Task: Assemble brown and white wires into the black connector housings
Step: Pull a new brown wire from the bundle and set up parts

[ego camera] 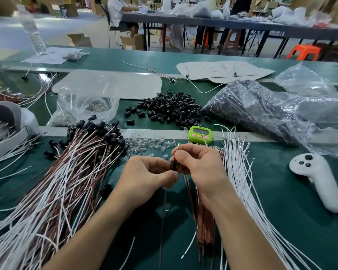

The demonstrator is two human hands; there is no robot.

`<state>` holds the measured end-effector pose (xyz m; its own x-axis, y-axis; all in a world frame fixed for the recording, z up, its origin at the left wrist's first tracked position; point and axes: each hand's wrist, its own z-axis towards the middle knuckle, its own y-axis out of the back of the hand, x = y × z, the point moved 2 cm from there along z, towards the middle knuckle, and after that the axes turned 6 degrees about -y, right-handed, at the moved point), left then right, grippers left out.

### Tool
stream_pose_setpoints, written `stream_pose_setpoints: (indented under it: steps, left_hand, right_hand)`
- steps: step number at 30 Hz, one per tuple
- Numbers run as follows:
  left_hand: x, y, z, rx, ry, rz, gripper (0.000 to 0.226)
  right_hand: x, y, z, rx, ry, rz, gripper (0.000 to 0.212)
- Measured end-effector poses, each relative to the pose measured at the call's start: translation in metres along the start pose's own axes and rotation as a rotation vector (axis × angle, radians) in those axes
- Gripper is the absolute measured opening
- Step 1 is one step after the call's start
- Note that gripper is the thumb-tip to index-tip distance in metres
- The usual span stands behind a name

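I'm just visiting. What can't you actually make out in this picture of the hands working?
Head view:
- black housing: mostly covered by fingers of the left hand and right hand; its openings are hidden.
- wire pinched by the right hand: only its tip shows, colour hidden by fingers.
- green timer: digits too small.
- finished wire bundle: cut off by left and bottom edges.

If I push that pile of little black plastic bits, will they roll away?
Probably some would. The black housings look like short round tubes, so loose ones likely roll; a few strays already lie apart. They look small and hollow, so likely very light.
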<state>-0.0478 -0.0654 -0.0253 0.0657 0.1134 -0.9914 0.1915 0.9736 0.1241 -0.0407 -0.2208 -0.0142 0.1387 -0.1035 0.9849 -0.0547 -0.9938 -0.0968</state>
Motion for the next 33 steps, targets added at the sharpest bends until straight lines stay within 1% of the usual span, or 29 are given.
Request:
stream_pose_setpoints:
  steps: [4, 7, 11, 15, 18, 20, 24, 26, 31, 33]
  left_hand:
    - [-0.0021, -0.0012, -0.0010, -0.014, 0.017, -0.090, 0.004]
    - [-0.0009, -0.0007, -0.0005, -0.025, 0.002, -0.065, 0.017]
    - [-0.0022, -0.0026, -0.0013, -0.057, -0.022, -0.025, 0.020]
    - [-0.0007, -0.0022, -0.0021, -0.114, -0.029, -0.012, 0.019]
    - [-0.0001, -0.0001, -0.0002, -0.189, -0.036, -0.034, 0.015]
    - [-0.0005, 0.0007, 0.0014, -0.219, -0.037, -0.037, 0.015]
    - [0.0001, -0.0004, 0.0025, -0.194, -0.025, -0.052, 0.014]
    - [0.0010, -0.0022, 0.0023, -0.167, -0.010, -0.044, 0.011]
    - [0.0034, -0.0028, 0.0005, -0.165, 0.000, 0.009, 0.023]
    - [0.0028, -0.0030, -0.0005, -0.174, -0.011, 0.050, 0.020]
  right_hand:
    - [0.0012, 0.0007, 0.0009, 0.016, 0.035, -0.023, 0.017]
    - [0.0029, -0.0004, -0.0006, 0.042, 0.045, -0.048, 0.021]
    - [0.0042, -0.0009, -0.0027, 0.045, 0.038, -0.108, 0.027]
    - [0.0042, -0.0022, -0.0050, 0.032, 0.039, -0.116, 0.023]
    - [0.0056, 0.0005, -0.0053, 0.050, 0.038, -0.182, 0.009]
    - [0.0054, 0.0020, -0.0047, 0.047, 0.041, -0.203, 0.012]
    - [0.0046, 0.0013, -0.0040, -0.007, 0.093, -0.163, 0.011]
    - [0.0055, 0.0013, -0.0045, -0.026, 0.122, -0.125, 0.015]
    - [0.0071, 0.0017, -0.0040, -0.068, 0.138, -0.139, 0.020]
    - [0.0055, 0.0019, -0.0034, -0.067, 0.120, -0.159, 0.021]
